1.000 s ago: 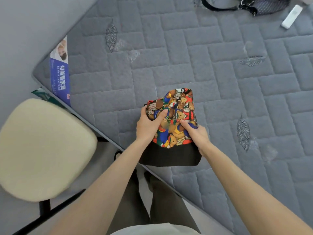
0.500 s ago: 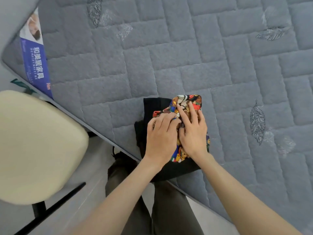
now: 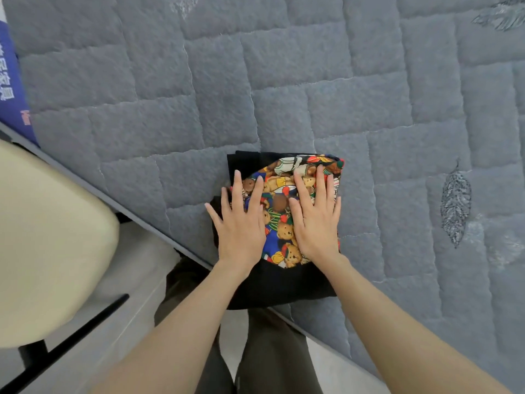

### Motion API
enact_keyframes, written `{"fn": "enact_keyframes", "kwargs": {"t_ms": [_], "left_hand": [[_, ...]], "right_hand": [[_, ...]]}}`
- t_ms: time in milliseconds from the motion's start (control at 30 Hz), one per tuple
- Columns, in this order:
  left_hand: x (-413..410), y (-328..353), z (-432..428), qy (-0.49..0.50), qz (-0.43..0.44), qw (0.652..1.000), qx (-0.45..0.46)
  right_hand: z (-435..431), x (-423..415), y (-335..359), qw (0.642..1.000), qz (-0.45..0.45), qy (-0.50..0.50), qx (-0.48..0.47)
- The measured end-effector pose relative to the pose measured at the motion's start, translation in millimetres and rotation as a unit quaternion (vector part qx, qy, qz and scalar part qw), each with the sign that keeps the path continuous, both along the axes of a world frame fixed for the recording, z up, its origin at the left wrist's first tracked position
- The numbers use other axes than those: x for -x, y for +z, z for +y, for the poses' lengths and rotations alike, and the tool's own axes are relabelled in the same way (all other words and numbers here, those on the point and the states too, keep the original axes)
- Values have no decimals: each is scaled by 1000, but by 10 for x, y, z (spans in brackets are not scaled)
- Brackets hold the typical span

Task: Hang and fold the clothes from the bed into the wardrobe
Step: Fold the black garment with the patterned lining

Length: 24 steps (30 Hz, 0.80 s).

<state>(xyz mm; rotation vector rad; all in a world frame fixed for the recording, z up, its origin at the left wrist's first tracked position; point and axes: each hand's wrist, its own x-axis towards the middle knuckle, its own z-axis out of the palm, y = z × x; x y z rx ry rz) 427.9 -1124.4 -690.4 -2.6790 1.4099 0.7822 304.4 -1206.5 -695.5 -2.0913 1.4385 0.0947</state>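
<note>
A folded black garment with a colourful teddy-bear print (image 3: 279,220) lies on the grey quilted mattress (image 3: 284,81), close to its near edge. Its black lower part hangs slightly over that edge. My left hand (image 3: 241,220) lies flat on the left side of the fold, fingers straight and spread. My right hand (image 3: 315,214) presses flat on the right side, fingers straight. Both palms cover much of the print.
A cream chair seat (image 3: 48,245) on a black frame stands at the left, beside the bed. A blue label (image 3: 11,81) sits at the mattress's left corner. My dark trousers (image 3: 255,351) and the light floor show below the mattress edge.
Both hands went from pinching and folding the garment to lying flat on it with fingers spread. The view has moved closer, and the bag and white object at the far side are out of frame.
</note>
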Motion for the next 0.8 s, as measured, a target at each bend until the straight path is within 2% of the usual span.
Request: {"fn": "enact_keyframes", "kwargs": {"t_ms": [167,267,300,367,433,600,733,800], "left_hand": [[-42,112,15,30,49,998,39],[18,251,91,140,73,985,72],[66,311,125,205,99,972,66],[161,424,148,349,176,919,39],[199,484,116,427,228,875,22],[95,398,64,486,265,830,65],[103,317,81,477,218,846,99],[84,296,89,489,219,839,97]], "right_hand": [[10,14,98,1000,-15,-3,21],[21,93,262,998,-20,-62,7],[42,113,323,993,-18,-113,-29],[120,128,422,970,-19,-204,-130],[179,107,472,958,-15,-224,-180],[169,106,392,959,-53,-206,-188],[150,129,284,962,-53,-190,-189],[145,117,278,968,-53,-163,-185]]}}
